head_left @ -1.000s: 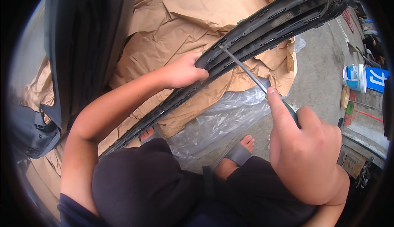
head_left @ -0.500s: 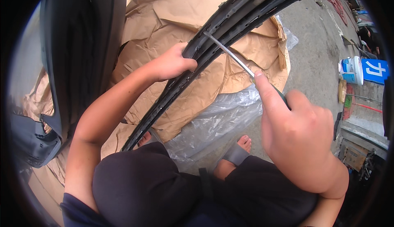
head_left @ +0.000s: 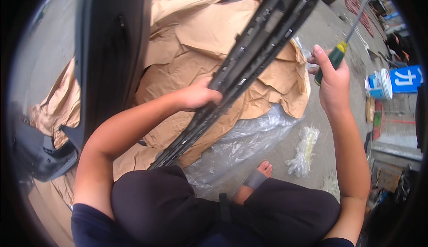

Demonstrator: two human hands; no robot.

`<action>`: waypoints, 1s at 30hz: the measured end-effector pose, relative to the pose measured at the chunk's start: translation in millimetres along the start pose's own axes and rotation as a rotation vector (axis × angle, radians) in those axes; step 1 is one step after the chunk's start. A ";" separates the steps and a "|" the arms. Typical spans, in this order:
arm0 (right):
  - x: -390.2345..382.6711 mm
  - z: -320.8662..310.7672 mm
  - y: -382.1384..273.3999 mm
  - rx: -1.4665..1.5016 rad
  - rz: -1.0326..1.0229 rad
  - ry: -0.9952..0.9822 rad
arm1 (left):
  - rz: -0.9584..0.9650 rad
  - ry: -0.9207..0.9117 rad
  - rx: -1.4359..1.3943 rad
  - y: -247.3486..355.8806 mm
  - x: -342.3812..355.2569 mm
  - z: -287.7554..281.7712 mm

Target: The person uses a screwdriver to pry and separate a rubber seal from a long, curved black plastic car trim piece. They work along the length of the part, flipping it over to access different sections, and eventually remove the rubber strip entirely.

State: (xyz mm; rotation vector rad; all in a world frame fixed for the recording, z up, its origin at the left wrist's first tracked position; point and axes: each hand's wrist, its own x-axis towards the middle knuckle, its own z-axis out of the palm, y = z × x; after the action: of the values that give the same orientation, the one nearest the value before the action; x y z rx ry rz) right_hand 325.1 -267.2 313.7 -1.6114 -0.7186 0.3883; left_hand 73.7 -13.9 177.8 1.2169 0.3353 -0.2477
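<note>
Left elbow (head_left: 96, 151) bent, right forearm (head_left: 350, 151) raised, right fingers (head_left: 324, 60) curled

Matt beside glossy, smooth beside creased
Strip (head_left: 246, 60): matt black plastic. Screwdriver (head_left: 342, 46): metal shaft (head_left: 357, 18), smooth plastic handle (head_left: 337, 55). Brown paper (head_left: 200, 29) dull, crumpled; clear plastic sheet (head_left: 244, 143) glossy.

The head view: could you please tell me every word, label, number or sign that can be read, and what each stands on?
Blue sign: one large, clear white character, which I won't copy out.
White-and-blue bucket: printing too small and blurred to read.
Screwdriver: no lettering I can make out.
Long black slatted part: no lettering I can make out.
</note>
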 end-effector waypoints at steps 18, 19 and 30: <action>31.4 55.9 -1.9 0.129 0.308 0.007 | -0.169 0.219 0.297 -31.1 42.1 13.6; 34.5 54.9 3.1 0.146 0.317 -0.001 | -0.185 0.192 0.299 -31.4 46.4 12.4; 26.7 7.7 69.4 0.312 0.513 -0.026 | -0.344 -0.053 0.283 -47.6 69.8 11.2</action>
State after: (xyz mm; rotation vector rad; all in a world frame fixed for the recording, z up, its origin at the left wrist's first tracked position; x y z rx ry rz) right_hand 356.2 -246.7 248.8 -1.4767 -0.2350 0.8499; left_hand 122.4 -40.6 113.1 1.4243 0.4749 -0.6410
